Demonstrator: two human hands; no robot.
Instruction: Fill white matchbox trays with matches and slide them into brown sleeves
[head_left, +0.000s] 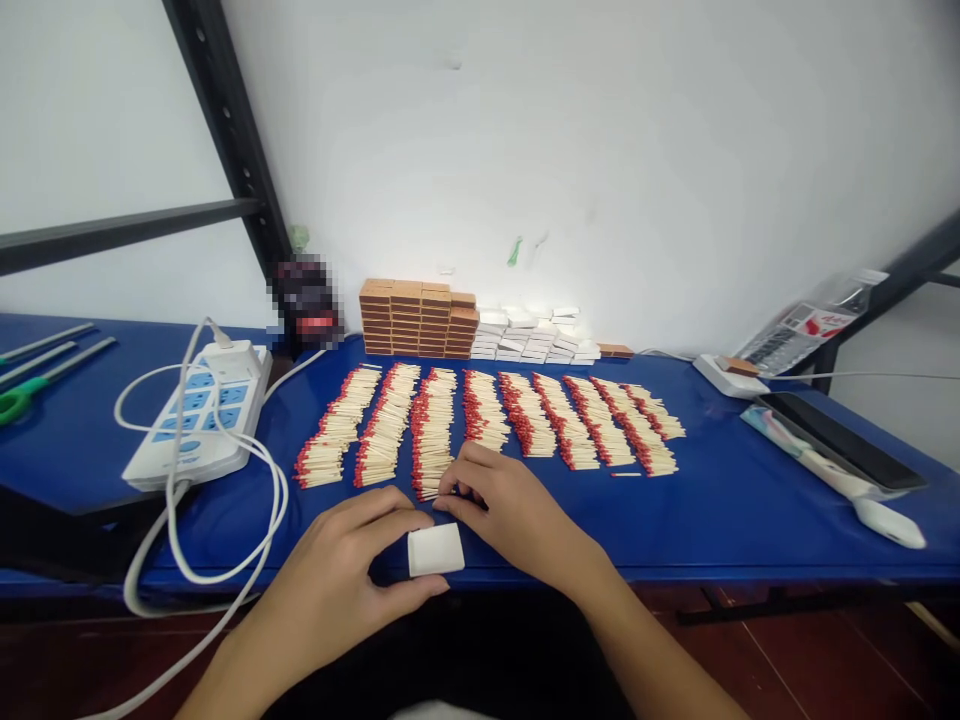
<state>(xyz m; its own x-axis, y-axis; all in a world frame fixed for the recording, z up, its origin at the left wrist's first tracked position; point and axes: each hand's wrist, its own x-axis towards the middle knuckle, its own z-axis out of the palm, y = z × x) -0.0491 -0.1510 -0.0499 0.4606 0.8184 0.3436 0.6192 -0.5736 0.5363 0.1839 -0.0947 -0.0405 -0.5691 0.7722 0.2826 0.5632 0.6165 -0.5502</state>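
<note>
My left hand [352, 560] grips a small white matchbox tray [436, 549] between thumb and fingers at the near edge of the blue table [720, 500]. My right hand [499, 505] lies just above the tray, its fingertips curled onto the near end of a row of red-tipped matches [433, 430]. Several more rows of matches [585, 420] are laid side by side across the table. A stack of brown matchbox sleeves [416, 318] and a pile of white trays [532, 335] stand against the wall.
A white power strip [202, 415] with a looping white cable [225, 560] lies at the left. Green-handled scissors [30, 390] lie far left. At the right are a dark phone [840, 440], a white device [889, 520], a plug block [727, 375] and a plastic packet [810, 325].
</note>
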